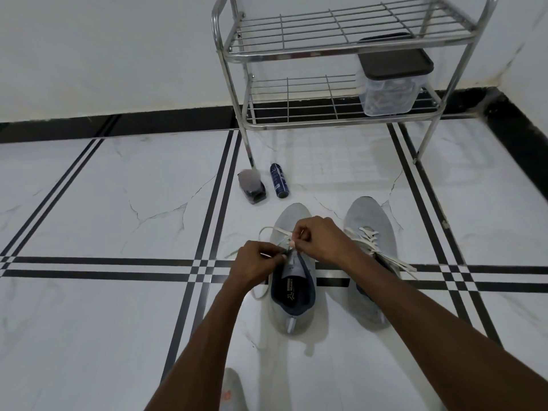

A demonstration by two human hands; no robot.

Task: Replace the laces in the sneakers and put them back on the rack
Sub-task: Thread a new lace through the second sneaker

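Two grey sneakers stand side by side on the tiled floor, toes pointing away from me. Over the left sneaker point(292, 310), my left hand point(257, 264) and my right hand point(321, 238) each pinch part of its white lace point(268, 231) above the tongue. Lace loops trail to the left of that shoe. The right sneaker point(369, 221) is laced, and its white lace ends point(394, 264) lie loose across the floor to the right. A steel wire rack point(335, 47) with two shelves stands against the wall behind the shoes.
A clear plastic box with a black lid point(391, 75) sits on the rack's lower shelf. A dark blue spray can point(278, 180) and a small dark container point(252, 186) lie on the floor by the rack's front left leg. A grey object with an orange mark point(232, 391) shows at the bottom edge.
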